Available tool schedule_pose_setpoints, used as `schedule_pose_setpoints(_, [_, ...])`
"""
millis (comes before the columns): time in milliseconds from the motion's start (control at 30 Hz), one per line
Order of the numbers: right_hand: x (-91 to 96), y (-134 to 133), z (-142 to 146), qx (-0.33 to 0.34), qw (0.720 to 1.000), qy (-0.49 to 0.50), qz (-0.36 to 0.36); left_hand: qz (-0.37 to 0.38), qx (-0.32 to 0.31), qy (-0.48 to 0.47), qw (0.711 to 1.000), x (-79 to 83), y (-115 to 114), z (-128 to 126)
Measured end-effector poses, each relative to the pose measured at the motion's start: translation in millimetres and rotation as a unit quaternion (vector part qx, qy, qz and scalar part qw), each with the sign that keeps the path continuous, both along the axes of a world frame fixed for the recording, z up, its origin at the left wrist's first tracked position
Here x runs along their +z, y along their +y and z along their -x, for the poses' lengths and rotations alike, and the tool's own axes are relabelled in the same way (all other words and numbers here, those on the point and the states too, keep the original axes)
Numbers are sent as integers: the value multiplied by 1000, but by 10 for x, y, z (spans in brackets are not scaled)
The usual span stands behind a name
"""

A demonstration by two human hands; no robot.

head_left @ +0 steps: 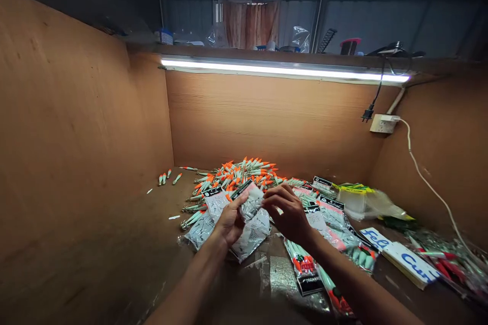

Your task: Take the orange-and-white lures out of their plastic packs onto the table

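My left hand (231,224) grips a clear plastic packet (252,204) with a black header strip, thumb on its front. At the packet's right edge, the fingertips of my right hand (288,212) are pinched together on the plastic. Beneath my hands lie more packets (251,238) with printed white backs. Just behind is a heap of squid jigs (244,172), pale green with orange tips and metal prongs. Filled packets of jigs (305,264) lie beside and under my right forearm. What is inside the held packet is hard to make out.
Several loose jigs (163,177) lie by the left wooden wall. To the right are yellow-topped bags (354,198), a lettered white block (404,259) and a tangle of red and silvery pieces (453,269). A white cable (427,172) hangs from a socket (382,123).
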State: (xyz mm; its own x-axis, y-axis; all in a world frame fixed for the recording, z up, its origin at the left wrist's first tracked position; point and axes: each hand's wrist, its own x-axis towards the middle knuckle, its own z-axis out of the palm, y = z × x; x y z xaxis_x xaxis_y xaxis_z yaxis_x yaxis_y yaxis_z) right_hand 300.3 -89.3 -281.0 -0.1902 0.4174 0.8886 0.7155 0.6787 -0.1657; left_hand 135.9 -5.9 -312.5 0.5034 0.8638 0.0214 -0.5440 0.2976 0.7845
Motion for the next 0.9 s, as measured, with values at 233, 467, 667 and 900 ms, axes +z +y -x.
schedule_pose_setpoints(233, [65, -11, 27, 44, 993, 23, 104, -12, 17, 6, 1000, 30, 14, 67])
schedule_pose_setpoints(467, [155, 52, -269, 178, 954, 71, 230, 139, 15, -76, 987, 154, -6, 59])
schedule_pose_setpoints(667, [261, 610, -229, 57, 919, 269, 281, -93, 220, -34, 971, -50, 64, -31])
schedule_pose_setpoints(900, [928, 1333, 18, 94, 906, 91, 402, -238, 280, 124, 922, -228, 179, -13])
